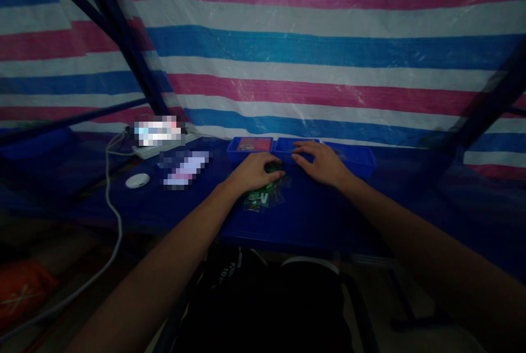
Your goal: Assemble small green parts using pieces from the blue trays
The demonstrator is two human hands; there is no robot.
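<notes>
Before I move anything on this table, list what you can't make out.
From the head view:
Left hand: its own back hides the palm, so whether it grips the plastic packets is unclear.
Packet contents: too small and dark.
Middle blue bin: the right hand covers part of it; dimness obscures its contents.
Flat object: pixelation masks its surface.
Orange item: cut off by the left edge.

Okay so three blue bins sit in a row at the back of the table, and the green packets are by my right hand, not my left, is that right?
Not quite: the head view shows the green packets by your left hand. The three blue bins do sit in a row at the table's back.
</notes>
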